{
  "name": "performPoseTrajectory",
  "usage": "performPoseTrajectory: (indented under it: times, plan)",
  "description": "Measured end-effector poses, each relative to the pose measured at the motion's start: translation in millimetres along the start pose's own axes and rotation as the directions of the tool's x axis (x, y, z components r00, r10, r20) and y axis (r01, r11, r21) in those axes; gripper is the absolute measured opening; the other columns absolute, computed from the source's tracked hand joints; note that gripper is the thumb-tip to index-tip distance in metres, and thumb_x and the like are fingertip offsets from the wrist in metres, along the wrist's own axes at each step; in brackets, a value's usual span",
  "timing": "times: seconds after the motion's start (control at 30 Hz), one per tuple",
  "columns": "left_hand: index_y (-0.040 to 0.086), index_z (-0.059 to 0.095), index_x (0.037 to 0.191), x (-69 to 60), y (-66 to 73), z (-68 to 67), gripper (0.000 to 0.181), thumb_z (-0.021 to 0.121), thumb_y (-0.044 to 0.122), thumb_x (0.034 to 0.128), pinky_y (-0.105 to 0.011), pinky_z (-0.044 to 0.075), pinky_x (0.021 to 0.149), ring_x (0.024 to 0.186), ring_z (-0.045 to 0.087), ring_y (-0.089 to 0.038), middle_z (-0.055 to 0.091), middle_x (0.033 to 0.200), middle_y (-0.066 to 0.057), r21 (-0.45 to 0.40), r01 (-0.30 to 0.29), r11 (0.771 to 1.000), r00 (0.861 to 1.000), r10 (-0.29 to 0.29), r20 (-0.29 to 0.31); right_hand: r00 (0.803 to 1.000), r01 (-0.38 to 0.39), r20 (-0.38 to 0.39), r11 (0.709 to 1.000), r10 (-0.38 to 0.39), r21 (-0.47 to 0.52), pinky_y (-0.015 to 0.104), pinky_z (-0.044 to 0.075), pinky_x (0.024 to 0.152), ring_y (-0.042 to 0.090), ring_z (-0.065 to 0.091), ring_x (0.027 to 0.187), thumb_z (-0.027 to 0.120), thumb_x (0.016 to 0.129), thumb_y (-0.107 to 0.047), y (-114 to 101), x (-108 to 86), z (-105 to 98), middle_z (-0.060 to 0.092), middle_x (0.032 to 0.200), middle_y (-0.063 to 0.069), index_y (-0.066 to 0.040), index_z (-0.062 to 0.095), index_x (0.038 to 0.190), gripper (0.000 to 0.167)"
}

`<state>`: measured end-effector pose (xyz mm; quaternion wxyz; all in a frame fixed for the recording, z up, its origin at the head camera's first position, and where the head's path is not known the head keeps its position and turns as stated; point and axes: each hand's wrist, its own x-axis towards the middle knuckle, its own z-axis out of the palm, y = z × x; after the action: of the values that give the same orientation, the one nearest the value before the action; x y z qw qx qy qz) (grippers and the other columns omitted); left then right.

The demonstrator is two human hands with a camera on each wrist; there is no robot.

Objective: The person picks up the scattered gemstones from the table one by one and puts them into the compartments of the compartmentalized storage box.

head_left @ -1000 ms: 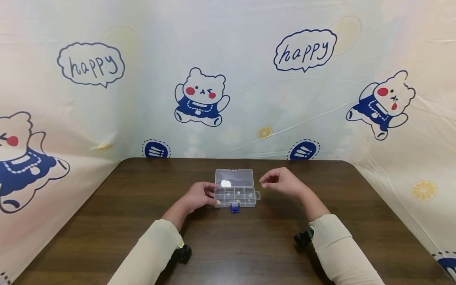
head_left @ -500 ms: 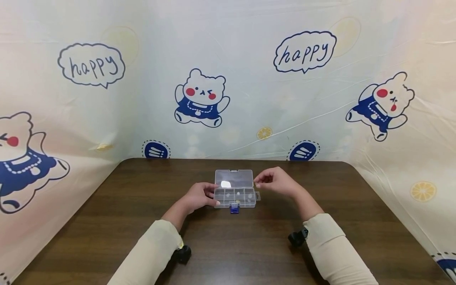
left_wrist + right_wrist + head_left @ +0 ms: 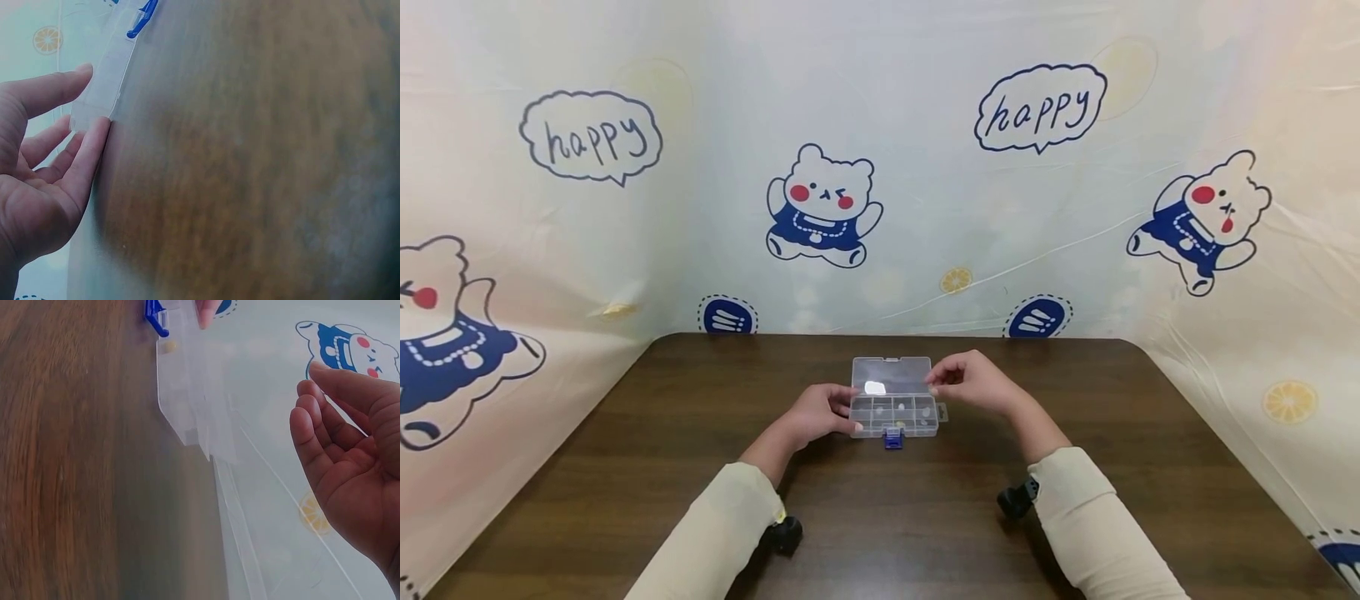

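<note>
Fingers of the left hand (image 3: 812, 412) pinch the left end of the clear box (image 3: 917, 432), which sits on the table (image 3: 880, 517), lid (image 3: 895, 375) open. The right hand's (image 3: 981, 385) fingers bunch toward its thumb by the lid's right edge; whether they pinch anything I cannot tell. Best keep the box braced and the right hand's movements gentle: a jolt could shift the small pieces (image 3: 902, 407) inside.
</note>
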<state>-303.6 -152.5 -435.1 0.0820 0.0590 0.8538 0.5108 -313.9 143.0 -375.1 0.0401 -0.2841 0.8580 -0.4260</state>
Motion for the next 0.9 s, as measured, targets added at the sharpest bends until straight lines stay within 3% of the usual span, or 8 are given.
performPoseTrajectory:
  times: [0.33, 0.9]
  plan:
    - [0.01, 0.064, 0.127, 1.2, 2.2, -1.7, 0.061, 0.087, 0.006, 0.0708, -0.032, 0.055, 0.078, 0.093, 0.058, -0.023, 0.063, 0.105, -0.007, -0.002, -0.002, 1.0, 1.0, 0.002, 0.004, 1.0, 0.014, 0.026, 1.0, -0.015, 0.007, 0.032, 0.053, 0.068, 0.021, 0.056, 0.075, 0.073, 0.087, -0.007, -6, 5.0, 2, 0.069, 0.088, 0.001, -0.01, 0.075, 0.097, 0.01]
    - [0.007, 0.063, 0.127, -0.6, 0.9, -0.2, 0.061, 0.087, 0.005, 0.0709, -0.031, 0.054, 0.078, 0.092, 0.058, -0.023, 0.063, 0.105, -0.008, -0.008, -0.003, 1.0, 1.0, 0.003, 0.0, 0.996, 0.061, 0.064, 0.994, -0.066, 0.086, 0.029, 0.054, 0.069, 0.018, 0.059, 0.074, 0.073, 0.087, -0.005, -11, 12.2, 19, 0.07, 0.089, 0.004, 0.0, 0.074, 0.098, 0.012]
